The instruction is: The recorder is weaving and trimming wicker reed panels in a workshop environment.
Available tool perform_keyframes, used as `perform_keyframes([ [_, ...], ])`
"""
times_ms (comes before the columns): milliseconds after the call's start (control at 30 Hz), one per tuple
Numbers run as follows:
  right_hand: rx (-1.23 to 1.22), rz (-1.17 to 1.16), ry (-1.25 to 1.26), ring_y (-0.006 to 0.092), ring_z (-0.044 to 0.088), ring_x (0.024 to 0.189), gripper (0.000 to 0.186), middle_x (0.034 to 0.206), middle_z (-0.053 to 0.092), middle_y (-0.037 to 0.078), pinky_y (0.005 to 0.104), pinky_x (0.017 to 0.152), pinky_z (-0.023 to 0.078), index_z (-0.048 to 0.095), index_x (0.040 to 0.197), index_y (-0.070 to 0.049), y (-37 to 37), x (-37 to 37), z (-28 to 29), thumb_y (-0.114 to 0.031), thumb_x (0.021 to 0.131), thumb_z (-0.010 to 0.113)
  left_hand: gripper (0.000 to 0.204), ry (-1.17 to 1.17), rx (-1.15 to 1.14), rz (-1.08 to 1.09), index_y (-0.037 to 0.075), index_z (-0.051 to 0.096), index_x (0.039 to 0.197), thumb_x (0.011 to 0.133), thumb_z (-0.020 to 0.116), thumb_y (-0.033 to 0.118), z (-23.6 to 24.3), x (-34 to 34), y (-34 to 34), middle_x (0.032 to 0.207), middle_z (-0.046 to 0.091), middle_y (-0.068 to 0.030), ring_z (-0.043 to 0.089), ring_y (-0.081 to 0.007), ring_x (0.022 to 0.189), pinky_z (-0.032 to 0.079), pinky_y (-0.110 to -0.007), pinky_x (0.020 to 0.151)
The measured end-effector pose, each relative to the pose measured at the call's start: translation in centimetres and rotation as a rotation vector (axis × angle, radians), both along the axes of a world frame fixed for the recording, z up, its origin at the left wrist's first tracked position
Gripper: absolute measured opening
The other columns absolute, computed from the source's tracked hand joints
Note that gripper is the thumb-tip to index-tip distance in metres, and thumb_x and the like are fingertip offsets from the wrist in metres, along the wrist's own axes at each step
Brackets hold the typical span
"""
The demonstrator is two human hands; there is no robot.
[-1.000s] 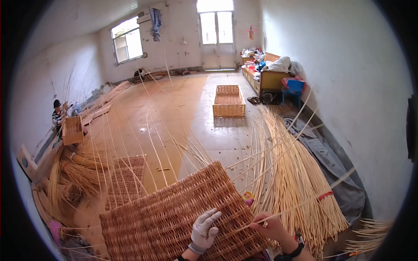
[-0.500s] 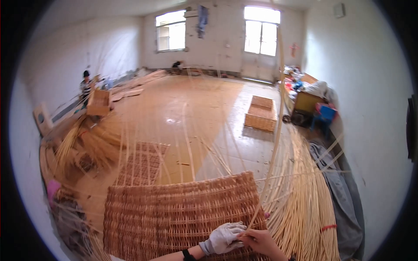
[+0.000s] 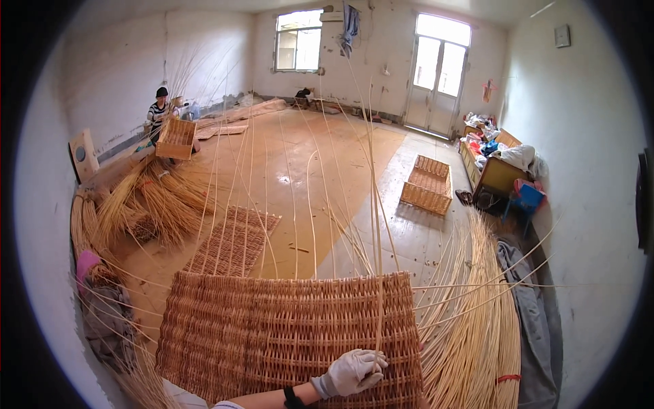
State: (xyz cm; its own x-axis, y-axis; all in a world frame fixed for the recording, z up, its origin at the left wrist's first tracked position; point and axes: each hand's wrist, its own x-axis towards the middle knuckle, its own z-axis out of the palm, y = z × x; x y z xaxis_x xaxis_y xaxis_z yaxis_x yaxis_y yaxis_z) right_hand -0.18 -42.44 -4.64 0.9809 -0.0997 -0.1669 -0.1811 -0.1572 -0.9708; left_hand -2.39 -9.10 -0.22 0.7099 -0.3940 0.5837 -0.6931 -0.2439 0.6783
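Note:
My left hand point(image 3: 354, 372), in a white glove with a black band at the wrist, rests on the lower right part of a woven wicker panel point(image 3: 286, 324). Its fingers are closed around the lower end of a long pale willow rod point(image 3: 379, 293), which rises upright past the panel's top edge. More loose rods stick up and out from the panel's top and sides. My right hand is out of the picture.
To the right lies a big bundle of pale rods point(image 3: 480, 320) with a red tie. A flat woven panel point(image 3: 235, 238) and a wicker box point(image 3: 428, 185) lie farther off. At the far left, a person point(image 3: 158, 109) sits behind another wicker box point(image 3: 176, 139), near piled rods point(image 3: 150, 198).
My right hand has let go of the rod and left the picture at the lower right. The rod now stands more upright. My left hand stays at the panel. The view has shifted slightly.

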Motion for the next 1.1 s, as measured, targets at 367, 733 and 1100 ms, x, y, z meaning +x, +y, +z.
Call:
perform_keyframes([
  [367, 0.146, -0.115, 0.072, 0.0186, 0.067, 0.09, 0.042, 0.099, 0.07, 0.012, 0.0356, 0.097, 0.054, 0.073, 0.12, -0.001, 3.0, -3.6, 1.0, -0.036, 0.112, 0.051, 0.012, -0.098, 0.103, 0.034, 0.007, 0.07, 0.105, 0.1, 0.068, 0.018, -0.6, -0.4, 0.4, 0.12, 0.072, -0.0048, 0.067, -0.0309, 0.125, 0.056, -0.045, 0.1],
  [733, -0.21, 0.154, -0.039, 0.0202, 0.061, 0.115, 0.046, 0.124, 0.069, 0.012, 0.0351, 0.1, 0.05, 0.065, 0.136, 0.0, 4.6, -8.4, -1.0, -0.038, 0.109, 0.061, 0.014, -0.049, 0.084, 0.074, 0.005, 0.074, 0.105, 0.098, 0.068, 0.015, -0.2, -0.7, 0.2, 0.107, 0.072, -0.007, 0.069, -0.0294, 0.117, 0.055, -0.043, 0.096],
  [1100, -0.066, 0.255, -0.211, 0.0253, 0.066, 0.104, 0.041, 0.116, 0.07, 0.014, 0.0395, 0.094, 0.052, 0.066, 0.138, -0.002, 9.0, -4.0, 8.2, -0.014, 0.098, 0.071, 0.018, -0.139, 0.137, 0.127, 0.006, 0.069, 0.101, 0.094, 0.073, 0.023, 2.6, -0.1, 0.6, 0.107, 0.07, -0.0116, 0.069, -0.0338, 0.103, 0.055, -0.044, 0.087],
])
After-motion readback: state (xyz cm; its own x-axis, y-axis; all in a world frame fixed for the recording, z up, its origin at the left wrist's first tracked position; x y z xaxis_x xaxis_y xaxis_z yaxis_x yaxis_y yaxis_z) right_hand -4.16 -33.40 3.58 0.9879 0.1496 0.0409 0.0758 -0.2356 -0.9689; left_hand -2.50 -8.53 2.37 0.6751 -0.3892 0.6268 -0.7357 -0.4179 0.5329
